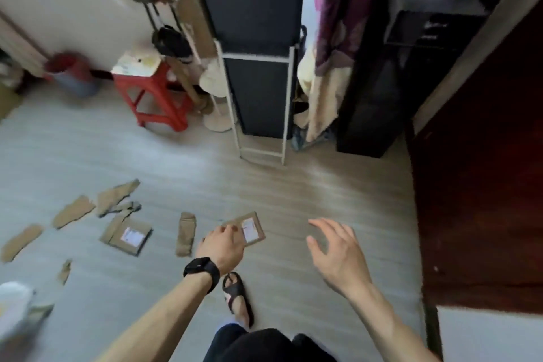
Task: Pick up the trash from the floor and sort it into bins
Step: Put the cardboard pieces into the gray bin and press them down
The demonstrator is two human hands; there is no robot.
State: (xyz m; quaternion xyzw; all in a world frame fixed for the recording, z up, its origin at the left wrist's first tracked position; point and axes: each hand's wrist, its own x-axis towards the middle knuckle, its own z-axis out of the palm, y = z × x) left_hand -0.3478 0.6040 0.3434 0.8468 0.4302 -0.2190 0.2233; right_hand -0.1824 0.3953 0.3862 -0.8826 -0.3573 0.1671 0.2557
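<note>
My left hand (221,245), with a black watch on its wrist, grips a small brown cardboard parcel (251,229) bearing a white label. My right hand (338,253) hovers to the right of it, fingers spread and holding nothing. On the grey floor to the left lie a second flat labelled parcel (126,233), a narrow cardboard strip (185,233) and several torn cardboard scraps (75,211). No bin is plainly seen; a red-lined bucket (72,73) stands blurred at the far left wall.
A red plastic stool (152,97) with a box on top stands by the wall. A dark panel in a white frame (261,103) leans ahead, with hanging clothes and a black case to its right. A dark red door (482,185) bounds the right. My sandalled foot (238,297) is below.
</note>
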